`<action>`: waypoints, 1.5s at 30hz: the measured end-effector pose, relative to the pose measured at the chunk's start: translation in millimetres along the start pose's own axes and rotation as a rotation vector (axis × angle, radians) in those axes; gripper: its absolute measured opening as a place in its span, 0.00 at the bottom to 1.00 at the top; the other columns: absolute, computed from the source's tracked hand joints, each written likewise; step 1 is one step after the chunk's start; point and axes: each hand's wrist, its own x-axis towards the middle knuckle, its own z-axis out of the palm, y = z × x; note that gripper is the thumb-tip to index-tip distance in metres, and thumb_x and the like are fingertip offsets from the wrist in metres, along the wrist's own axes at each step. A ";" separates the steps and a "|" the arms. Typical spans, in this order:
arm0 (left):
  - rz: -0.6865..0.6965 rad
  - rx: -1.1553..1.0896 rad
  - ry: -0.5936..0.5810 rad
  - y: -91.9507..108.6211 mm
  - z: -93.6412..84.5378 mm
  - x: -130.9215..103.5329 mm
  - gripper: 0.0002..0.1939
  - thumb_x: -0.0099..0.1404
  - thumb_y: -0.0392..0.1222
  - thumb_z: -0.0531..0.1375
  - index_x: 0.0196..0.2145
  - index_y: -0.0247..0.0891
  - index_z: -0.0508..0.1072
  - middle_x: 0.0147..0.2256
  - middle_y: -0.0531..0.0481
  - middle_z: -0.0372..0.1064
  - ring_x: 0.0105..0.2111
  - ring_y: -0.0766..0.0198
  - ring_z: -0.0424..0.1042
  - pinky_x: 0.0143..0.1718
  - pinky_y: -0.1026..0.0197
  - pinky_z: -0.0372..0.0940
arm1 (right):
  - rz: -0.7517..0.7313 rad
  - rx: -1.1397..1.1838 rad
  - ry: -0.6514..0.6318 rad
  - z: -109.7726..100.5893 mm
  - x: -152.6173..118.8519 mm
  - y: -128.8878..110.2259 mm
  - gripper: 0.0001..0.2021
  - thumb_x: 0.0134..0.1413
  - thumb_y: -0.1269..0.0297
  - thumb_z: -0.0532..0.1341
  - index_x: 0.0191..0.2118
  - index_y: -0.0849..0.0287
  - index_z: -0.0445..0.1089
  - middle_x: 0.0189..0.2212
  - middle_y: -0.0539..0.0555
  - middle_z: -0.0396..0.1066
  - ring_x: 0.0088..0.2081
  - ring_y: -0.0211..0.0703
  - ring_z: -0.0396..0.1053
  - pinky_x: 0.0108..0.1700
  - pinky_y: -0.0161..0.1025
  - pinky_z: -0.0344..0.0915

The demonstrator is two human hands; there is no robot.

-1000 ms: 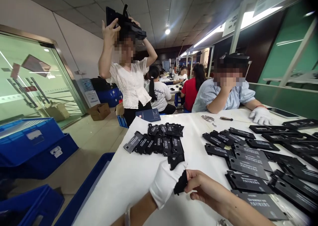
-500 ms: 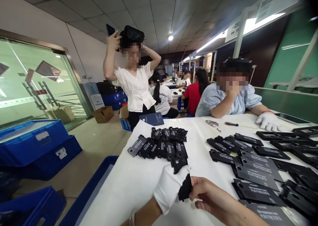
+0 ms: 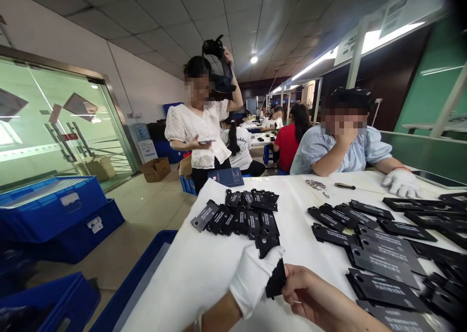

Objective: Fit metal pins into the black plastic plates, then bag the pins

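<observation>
A black plastic panel with a hole and fine perforations at its far end is held above the white tabletop. My left hand, in a white glove, is wrapped round its middle. My bare right hand pinches its near right edge between thumb and fingers. Just beyond lies a cluster of black panels with white printing. More printed black panels lie overlapping to the right of my hands. The underside of the held panel is hidden.
Across the table sits a person in light blue, a gloved hand on the tabletop. Small metal parts and a screwdriver lie near that person. A standing person in white is beyond a dark blue book. Blue crates stand at left.
Both my hands keep their hold on the panel, which barely shifts. The standing person has taken the black headgear off and lowered the phone. The view has shifted slightly.
</observation>
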 end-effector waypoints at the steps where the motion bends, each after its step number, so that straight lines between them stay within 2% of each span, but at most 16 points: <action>1: -0.002 -0.003 0.001 -1.0 0.0 0.4 0.14 0.57 0.50 0.59 0.26 0.36 0.66 0.22 0.53 0.59 0.23 0.68 0.58 0.24 0.65 0.56 | 0.000 -0.002 0.003 0.1 0.1 0.1 0.10 0.28 0.73 0.59 0.20 0.61 0.54 0.16 0.46 0.55 0.20 0.27 0.49 0.21 0.24 0.45; 5: -0.008 -0.010 -0.001 -0.6 0.1 1.1 0.13 0.57 0.49 0.59 0.27 0.34 0.67 0.23 0.52 0.61 0.24 0.69 0.59 0.25 0.65 0.57 | 0.001 -0.008 0.002 -0.4 0.9 0.0 0.10 0.28 0.74 0.59 0.20 0.61 0.55 0.16 0.46 0.56 0.19 0.27 0.49 0.21 0.24 0.46; 12: 0.001 -0.052 0.004 7.1 1.3 -0.5 0.12 0.56 0.46 0.60 0.24 0.36 0.63 0.21 0.55 0.58 0.22 0.71 0.56 0.25 0.66 0.56 | 0.012 0.031 -0.004 -5.0 4.6 2.9 0.11 0.29 0.74 0.60 0.21 0.61 0.54 0.15 0.46 0.55 0.19 0.27 0.50 0.22 0.24 0.46; 18: 0.006 -0.069 0.019 6.7 0.6 -0.9 0.12 0.56 0.46 0.60 0.24 0.36 0.64 0.22 0.55 0.59 0.23 0.71 0.56 0.25 0.67 0.56 | -0.028 0.127 -0.067 -6.5 5.5 5.6 0.10 0.30 0.75 0.60 0.20 0.61 0.56 0.16 0.45 0.55 0.20 0.27 0.51 0.23 0.25 0.49; 24: 0.014 -0.082 0.059 9.9 -0.5 -0.2 0.12 0.55 0.48 0.61 0.27 0.35 0.68 0.25 0.52 0.64 0.25 0.68 0.62 0.29 0.65 0.61 | -0.021 0.215 -0.009 1.7 -3.5 -1.2 0.10 0.29 0.78 0.61 0.19 0.62 0.58 0.15 0.46 0.57 0.19 0.26 0.54 0.24 0.24 0.53; 27: 0.037 -0.089 0.083 13.9 -1.4 1.7 0.13 0.54 0.49 0.62 0.28 0.36 0.69 0.27 0.51 0.67 0.27 0.66 0.64 0.32 0.63 0.63 | -0.043 0.230 -0.021 2.2 -4.0 -3.1 0.09 0.30 0.80 0.61 0.20 0.63 0.61 0.15 0.46 0.59 0.19 0.27 0.57 0.24 0.24 0.54; 32: 0.053 -0.059 0.075 15.8 -3.2 3.3 0.12 0.55 0.48 0.61 0.33 0.37 0.74 0.37 0.48 0.72 0.37 0.62 0.69 0.42 0.62 0.64 | -0.095 0.210 -0.039 -3.5 0.1 -1.4 0.09 0.31 0.80 0.63 0.24 0.65 0.65 0.19 0.47 0.65 0.20 0.27 0.60 0.27 0.26 0.58; 41: 0.056 -0.028 0.137 21.1 -6.3 4.0 0.12 0.54 0.47 0.62 0.33 0.37 0.75 0.36 0.48 0.73 0.39 0.59 0.71 0.41 0.62 0.66 | -0.183 0.113 -0.029 -4.5 -4.0 -5.4 0.13 0.34 0.75 0.69 0.31 0.66 0.68 0.22 0.49 0.67 0.24 0.30 0.66 0.31 0.27 0.63; 45: 0.089 -0.024 0.174 24.5 -9.0 4.0 0.12 0.54 0.48 0.62 0.32 0.36 0.74 0.37 0.47 0.73 0.39 0.60 0.71 0.44 0.61 0.65 | -0.215 0.045 -0.049 -4.1 -11.1 -12.9 0.13 0.37 0.71 0.69 0.34 0.66 0.71 0.27 0.51 0.70 0.29 0.34 0.69 0.38 0.31 0.67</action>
